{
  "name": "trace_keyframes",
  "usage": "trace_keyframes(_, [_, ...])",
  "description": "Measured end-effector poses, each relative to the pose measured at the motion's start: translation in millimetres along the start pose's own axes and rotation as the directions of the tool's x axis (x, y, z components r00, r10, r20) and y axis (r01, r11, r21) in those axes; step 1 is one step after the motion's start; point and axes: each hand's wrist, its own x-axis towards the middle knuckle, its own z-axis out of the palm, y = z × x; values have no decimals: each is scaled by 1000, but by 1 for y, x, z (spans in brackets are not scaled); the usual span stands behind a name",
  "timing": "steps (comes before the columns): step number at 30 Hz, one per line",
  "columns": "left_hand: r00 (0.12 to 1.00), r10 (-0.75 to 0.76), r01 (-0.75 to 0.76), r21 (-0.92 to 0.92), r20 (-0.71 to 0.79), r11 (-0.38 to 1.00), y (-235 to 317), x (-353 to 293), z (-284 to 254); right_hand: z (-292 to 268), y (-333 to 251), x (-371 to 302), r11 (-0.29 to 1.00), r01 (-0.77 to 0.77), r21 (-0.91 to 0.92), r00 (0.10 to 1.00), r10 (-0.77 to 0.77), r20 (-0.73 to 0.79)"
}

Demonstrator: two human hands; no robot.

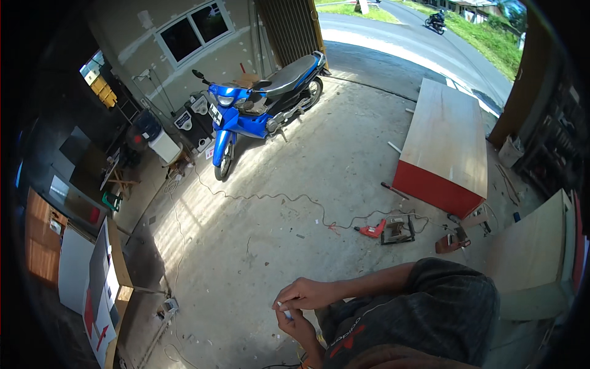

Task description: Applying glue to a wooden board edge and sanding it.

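**Handling a small white object between both hands**

The step in hand appears to be fine two-handed manipulation; the object's kind is too small to tell. The left hand grips it from below, and the right hand pinches at its upper end, fingertips partly hidden. Object and hands lie left of the red drill, nearer the wearer. The next move probably calls for a steady left grip.

There were two bare hands, one small white object, two motorcycles, one blue, one dark, and one red drill.
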Motion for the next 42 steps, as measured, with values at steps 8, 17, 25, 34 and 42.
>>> trace_keyframes(8, [998, 12, -19, 116, 66, 993, -9, 255, -62, 9, 54, 234, 989, -93, 119, 978, 113, -177])
trace_keyframes(17, [999, 17, -29, 256, 48, 966, -54, 477, -116, -8, 130, 459, 963, -177, 204, 974, 202, -104])
trace_keyframes(25, [993, -96, 82, 182, 68, 980, -115, 698, -222, -5, 224, 720, 999, -32, -44, 993, 27, -113])
trace_keyframes(34, [954, -48, 51, 0, -297, 999, -175, 903, -364, 60, 309, 988, 967, -174, 187, 982, 156, 104])
trace_keyframes(42, [970, -149, 182, 165, -190, 969, -277, 1104, -518, 101, 445, 1158, 525, -596, 608, 730, 670, 136])
